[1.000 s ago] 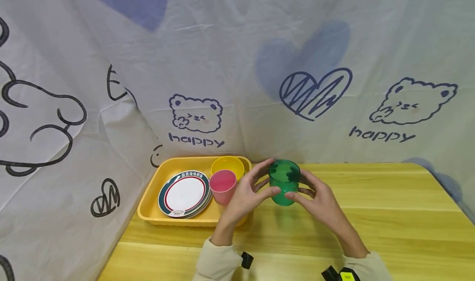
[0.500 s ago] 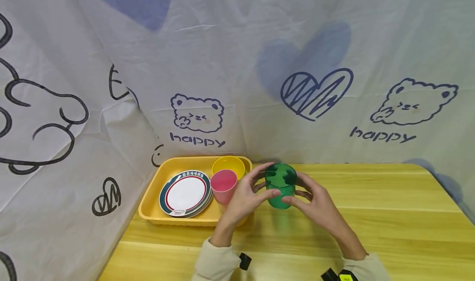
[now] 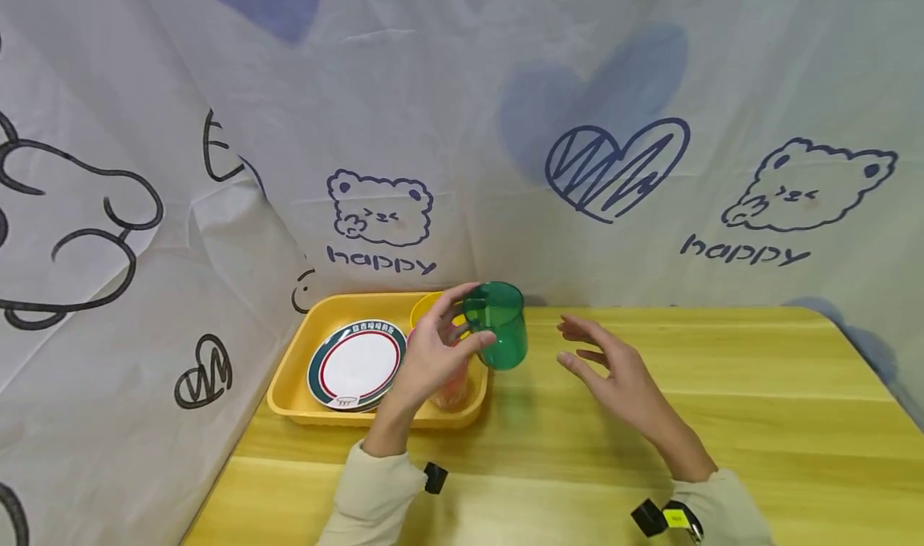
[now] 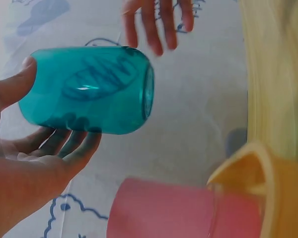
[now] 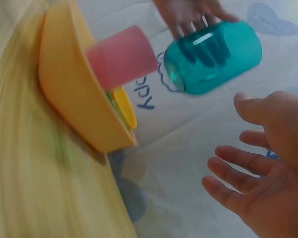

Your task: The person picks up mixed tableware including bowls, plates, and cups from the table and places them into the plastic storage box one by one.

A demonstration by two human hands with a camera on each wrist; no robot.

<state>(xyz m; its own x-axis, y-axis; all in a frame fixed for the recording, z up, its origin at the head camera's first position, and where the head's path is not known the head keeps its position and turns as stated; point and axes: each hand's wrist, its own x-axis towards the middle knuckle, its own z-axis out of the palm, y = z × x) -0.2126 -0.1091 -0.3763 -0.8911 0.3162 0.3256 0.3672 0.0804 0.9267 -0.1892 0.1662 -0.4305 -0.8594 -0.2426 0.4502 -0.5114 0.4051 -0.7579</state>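
A clear green cup [image 3: 505, 333] is gripped by my left hand [image 3: 429, 357], thumb on the near side and fingers round the far side. The cup tilts a little and is held above the table, beside the right end of the yellow tray [image 3: 303, 420]. Apart from the cup, to its right, my right hand [image 3: 621, 382] is in the air with its fingers loosely spread and nothing in them. In the left wrist view a pink cup [image 4: 164, 208] rises from the tray, below the green cup [image 4: 84, 89]. My left hand hides much of the pink cup in the head view.
Stacked plates [image 3: 358, 366] with a dark green rim lie in the tray's left part. A yellow bowl or cup [image 3: 422, 305] is partly hidden behind my left hand. The wooden table [image 3: 758, 402] meets a patterned cloth [image 3: 469, 129] at its back and left.
My right hand has let go of the green cup and moved slightly right, away from it. My left hand has carried the cup left and up, toward the tray.
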